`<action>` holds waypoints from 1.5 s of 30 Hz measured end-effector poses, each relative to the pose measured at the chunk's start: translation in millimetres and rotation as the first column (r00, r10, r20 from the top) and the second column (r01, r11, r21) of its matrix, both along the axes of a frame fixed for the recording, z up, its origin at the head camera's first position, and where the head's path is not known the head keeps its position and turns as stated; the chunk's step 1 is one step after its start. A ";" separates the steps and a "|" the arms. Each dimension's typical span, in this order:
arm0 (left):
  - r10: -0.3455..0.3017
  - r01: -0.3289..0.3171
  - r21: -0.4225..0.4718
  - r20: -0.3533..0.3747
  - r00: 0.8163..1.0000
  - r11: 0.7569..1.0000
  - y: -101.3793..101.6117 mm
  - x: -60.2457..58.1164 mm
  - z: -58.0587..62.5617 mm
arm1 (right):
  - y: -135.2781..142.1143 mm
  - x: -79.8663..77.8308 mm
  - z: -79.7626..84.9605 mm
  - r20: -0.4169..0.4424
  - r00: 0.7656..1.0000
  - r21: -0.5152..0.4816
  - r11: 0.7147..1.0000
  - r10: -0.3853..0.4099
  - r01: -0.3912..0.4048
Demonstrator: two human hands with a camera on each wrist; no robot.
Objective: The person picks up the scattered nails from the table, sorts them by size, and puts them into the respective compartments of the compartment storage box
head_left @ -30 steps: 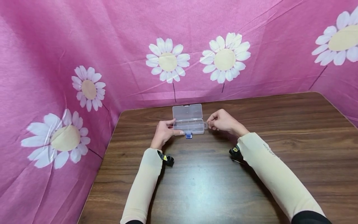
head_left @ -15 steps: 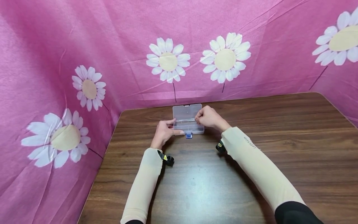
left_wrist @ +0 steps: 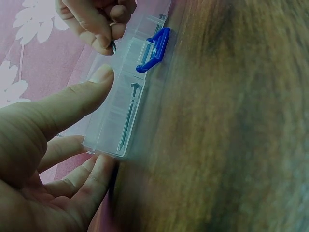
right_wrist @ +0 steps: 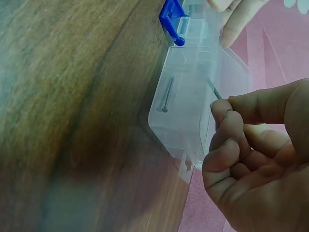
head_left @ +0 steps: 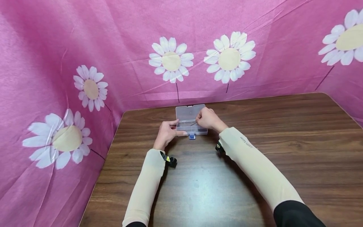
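A clear plastic compartment box (head_left: 202, 134) stands on the table with its lid (head_left: 185, 113) raised at the back and its blue latch (head_left: 192, 136) hanging at the front. My left hand (head_left: 166, 134) holds the box's left end, thumb along the front side and fingers behind. Over the right part of the box, my right hand (head_left: 209, 119) pinches a thin metal nail (right_wrist: 216, 91) between thumb and fingertips. The nail slants down into the rear part of the box, its upper end hidden by the fingers. Through the front wall, the left wrist view shows another nail (left_wrist: 128, 118) lying inside.
The brown wood-grain table (head_left: 198, 189) extends in front and to the right. A pink cloth (head_left: 195, 19) with white daisies hangs right behind the table's back edge, near the raised lid. One more nail (right_wrist: 168, 94) shows through the box wall in the right wrist view.
My right hand has moved left from beside the box's right end to over the box, and the pinched nail now slants down into it. The left hand keeps its hold.
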State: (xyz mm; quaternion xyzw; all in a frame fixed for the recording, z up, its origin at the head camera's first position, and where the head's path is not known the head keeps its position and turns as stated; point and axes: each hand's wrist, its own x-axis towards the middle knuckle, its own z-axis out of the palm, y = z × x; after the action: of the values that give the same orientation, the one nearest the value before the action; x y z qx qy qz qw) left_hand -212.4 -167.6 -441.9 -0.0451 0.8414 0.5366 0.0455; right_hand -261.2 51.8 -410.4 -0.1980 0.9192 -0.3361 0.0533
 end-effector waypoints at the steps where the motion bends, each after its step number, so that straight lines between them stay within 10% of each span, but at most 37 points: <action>1: -0.001 0.001 0.000 0.002 1.000 1.000 0.2 -0.1 0.0 | -0.5 -0.5 0.0 -0.001 1.000 0.009 1.000 -0.003 0.003; 19: -0.001 0.001 0.006 0.010 1.000 1.000 0.1 0.8 -0.4 | 5.0 0.9 9.1 0.053 0.999 -0.025 1.000 -0.007 0.009; 32: 0.002 -0.002 0.007 0.017 1.000 1.000 0.4 -0.9 1.4 | 44.3 13.7 14.6 0.333 0.939 -0.268 0.963 0.082 0.011; 45: 0.001 -0.001 0.000 0.010 1.000 1.000 -1.9 -1.5 -0.2 | 96.4 38.1 16.5 0.297 0.948 -0.200 0.978 0.113 -0.054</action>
State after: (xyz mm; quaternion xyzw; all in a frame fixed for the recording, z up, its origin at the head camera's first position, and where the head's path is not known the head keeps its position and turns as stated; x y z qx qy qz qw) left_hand -213.9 -169.5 -442.1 -0.0483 0.8412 0.5364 0.0492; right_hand -223.1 148.2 -393.9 -0.1865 0.8544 -0.4458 0.1908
